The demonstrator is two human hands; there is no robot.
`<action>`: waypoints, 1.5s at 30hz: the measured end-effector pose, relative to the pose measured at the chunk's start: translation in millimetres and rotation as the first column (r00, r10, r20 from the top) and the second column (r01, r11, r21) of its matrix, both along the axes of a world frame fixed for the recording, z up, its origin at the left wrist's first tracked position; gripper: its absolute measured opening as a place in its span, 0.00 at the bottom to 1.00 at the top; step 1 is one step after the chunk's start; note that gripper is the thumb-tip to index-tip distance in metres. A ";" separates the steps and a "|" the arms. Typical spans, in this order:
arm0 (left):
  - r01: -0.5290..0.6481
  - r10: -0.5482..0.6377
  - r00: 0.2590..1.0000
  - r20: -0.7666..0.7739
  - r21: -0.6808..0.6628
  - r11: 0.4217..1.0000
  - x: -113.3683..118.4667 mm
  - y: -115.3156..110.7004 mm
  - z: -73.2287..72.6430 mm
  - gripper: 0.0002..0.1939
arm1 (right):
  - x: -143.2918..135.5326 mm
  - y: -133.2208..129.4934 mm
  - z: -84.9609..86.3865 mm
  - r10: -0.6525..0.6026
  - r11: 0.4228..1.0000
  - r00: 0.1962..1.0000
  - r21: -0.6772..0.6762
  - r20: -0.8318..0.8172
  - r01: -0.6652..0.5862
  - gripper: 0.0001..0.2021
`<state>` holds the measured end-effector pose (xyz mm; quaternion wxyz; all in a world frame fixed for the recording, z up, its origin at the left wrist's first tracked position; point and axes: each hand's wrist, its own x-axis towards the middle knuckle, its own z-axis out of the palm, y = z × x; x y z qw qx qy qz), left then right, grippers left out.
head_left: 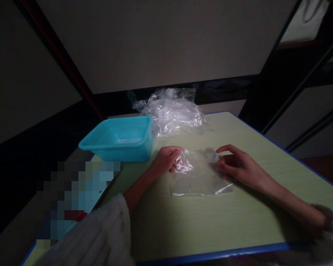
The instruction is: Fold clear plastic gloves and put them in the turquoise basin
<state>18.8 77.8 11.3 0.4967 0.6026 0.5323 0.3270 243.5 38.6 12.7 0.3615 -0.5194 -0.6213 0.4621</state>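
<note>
A clear plastic bag (199,179) lies nearly flat on the table in front of me. Its upper left part is crumpled and shiny. My left hand (166,159) is closed on that crumpled part, thumb and fingers pinched together. Over the bag's right edge is my right hand (237,166), its index finger stretched out and apart from the curled fingers and thumb. It is open, and whether its fingertips touch the plastic I cannot tell.
A blue plastic basin (122,155) stands at the table's left side. Behind it and to its right is a heap of crumpled clear plastic bags (174,114). A blurred-out flat item (83,195) lies along the left edge. The pale table (161,232) has blue edging.
</note>
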 end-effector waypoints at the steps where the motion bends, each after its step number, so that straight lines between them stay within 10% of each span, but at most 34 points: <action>1: 0.002 -0.002 1.000 0.000 0.005 1.000 0.1 -0.4 0.7 0.13 | 0.3 0.0 -0.6 -0.010 1.000 1.000 0.011 0.014 0.010 0.20; 9: -0.034 0.035 0.999 -0.014 0.055 0.998 0.5 -6.0 9.5 0.30 | 2.2 -0.9 -4.3 -0.018 0.990 0.990 0.140 0.139 -0.002 0.19; 38: -0.198 0.284 0.944 -0.169 0.399 0.895 -0.5 -14.8 -8.7 0.23 | 7.6 -3.4 -7.5 -0.125 0.934 0.866 0.351 0.485 -0.061 0.14; 41: -0.058 0.242 0.943 -0.227 0.606 0.793 -0.8 -30.6 -1.1 0.19 | 8.1 -9.3 0.2 -0.160 0.885 0.859 0.456 0.486 -0.093 0.10; 45: 0.480 -0.120 0.845 -0.522 0.639 0.601 -1.3 -55.7 9.6 0.15 | 9.9 -27.4 9.4 0.012 0.761 0.839 0.540 0.543 -0.360 0.10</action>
